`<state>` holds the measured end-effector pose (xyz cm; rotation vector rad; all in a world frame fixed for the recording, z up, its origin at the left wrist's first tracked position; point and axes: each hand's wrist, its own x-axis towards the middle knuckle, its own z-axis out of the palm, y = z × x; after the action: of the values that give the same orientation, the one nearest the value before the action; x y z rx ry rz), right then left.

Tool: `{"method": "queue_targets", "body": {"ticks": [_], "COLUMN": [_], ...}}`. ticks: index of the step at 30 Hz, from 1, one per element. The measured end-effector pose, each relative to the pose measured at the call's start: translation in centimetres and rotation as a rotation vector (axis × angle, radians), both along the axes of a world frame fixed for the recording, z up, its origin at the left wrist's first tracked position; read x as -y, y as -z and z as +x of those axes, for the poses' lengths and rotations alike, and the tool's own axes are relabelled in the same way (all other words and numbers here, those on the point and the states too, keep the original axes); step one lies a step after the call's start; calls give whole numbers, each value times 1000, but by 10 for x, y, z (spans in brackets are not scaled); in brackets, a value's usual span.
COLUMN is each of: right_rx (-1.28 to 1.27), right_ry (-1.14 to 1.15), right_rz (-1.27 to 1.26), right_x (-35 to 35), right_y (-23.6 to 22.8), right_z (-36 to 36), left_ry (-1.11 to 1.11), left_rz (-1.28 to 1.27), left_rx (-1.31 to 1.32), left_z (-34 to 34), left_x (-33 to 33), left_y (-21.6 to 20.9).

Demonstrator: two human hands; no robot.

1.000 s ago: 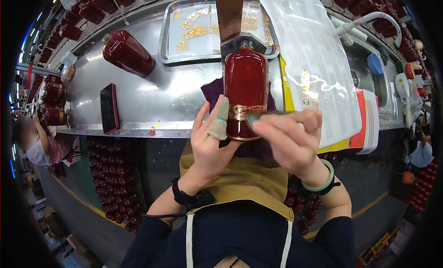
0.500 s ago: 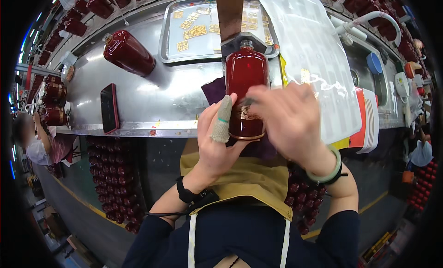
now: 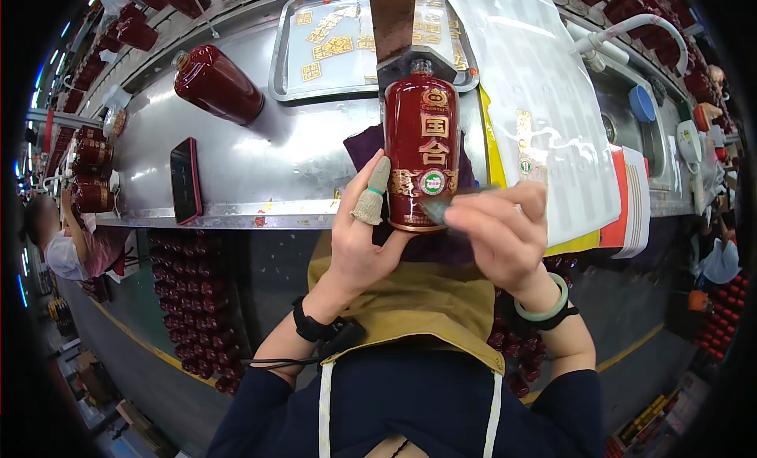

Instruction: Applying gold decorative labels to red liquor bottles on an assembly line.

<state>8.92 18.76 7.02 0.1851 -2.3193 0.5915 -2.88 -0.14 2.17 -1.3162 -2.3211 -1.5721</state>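
A dark red glass bottle lies on its back in front of me, neck away from me, its gold lettering and round green-white emblem facing up. My left hand grips its lower left side and base; a knitted cot covers one finger. At the bottle's lower right, my right hand pinches a small, flat, dark grey-green piece, blurred, against or just over the glass. Dark purple cloth lies under the bottle, whose neck end meets a dark angular rest.
Another red bottle and a phone lie on the steel bench at left. Behind is a tray of gold decals. At right are a translucent sheet and a sink with a blue cup. Many bottles stand around and below.
The bottle's decorated face now shows, where mostly plain red glass showed before. My right hand has drawn back down and right, from the bottle's middle to its lower right edge.
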Motion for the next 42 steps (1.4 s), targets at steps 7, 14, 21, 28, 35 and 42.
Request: {"method": "queue_targets", "body": {"ticks": [7,14,21,28,35,42], "right_rx": [52,6,166,26,9,40], "right_ry": [-63,253,513,410,379,316], "right_rz": [-218,-979,-854,-1023,-1045,-1054], "right_x": [11,22,11,-4,-5,3], "right_y": [1,8,26,30,32,27], "right_z": [11,-9,4,5,3,0], "left_ry": [15,-9,29,-87,-172,-30], "left_rz": [22,107,46,-256,-320,-16], "left_rx": [-29,-401,-413,-628,-649,-339], "left_z": [0,-10,5,33,42,34], "left_x": [-2,-2,2,-10,-23,-3], "left_y": [4,-1,-2,-9,-9,4]}}
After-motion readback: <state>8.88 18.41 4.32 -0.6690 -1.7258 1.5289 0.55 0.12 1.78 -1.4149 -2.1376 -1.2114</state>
